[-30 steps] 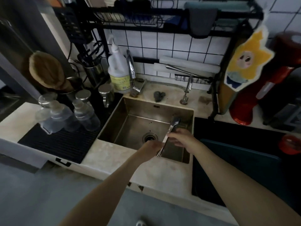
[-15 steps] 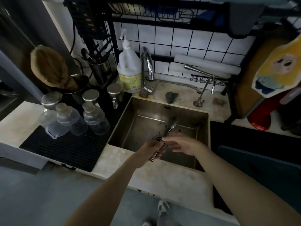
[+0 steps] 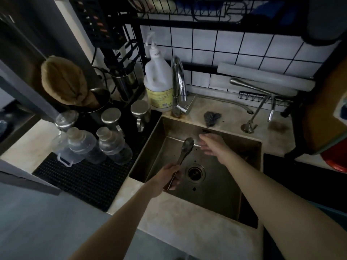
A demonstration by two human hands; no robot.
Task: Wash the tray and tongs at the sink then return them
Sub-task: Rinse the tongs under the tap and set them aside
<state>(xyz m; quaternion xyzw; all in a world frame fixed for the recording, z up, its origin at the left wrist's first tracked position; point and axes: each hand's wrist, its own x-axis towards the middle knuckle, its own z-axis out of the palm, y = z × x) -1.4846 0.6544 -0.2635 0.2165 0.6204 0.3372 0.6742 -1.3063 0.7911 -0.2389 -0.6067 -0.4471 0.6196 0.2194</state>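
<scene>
Set into the worktop [image 3: 197,239]: sink [image 3: 249,147], drain [image 3: 195,172] in its floor. Behind its back left corner: faucet [image 3: 179,87], with pump bottle [image 3: 158,85] just left. On the back edge behind the sink: scouring pad [image 3: 212,118]. Left of the sink, on the drying mat [image 3: 84,180]: bottles [image 3: 112,147] and jars [image 3: 110,116].

open room above the sink [image 3: 221,186] basin; faucet [image 3: 179,87] and soap jug [image 3: 158,87] crowd its back-left corner.
</scene>
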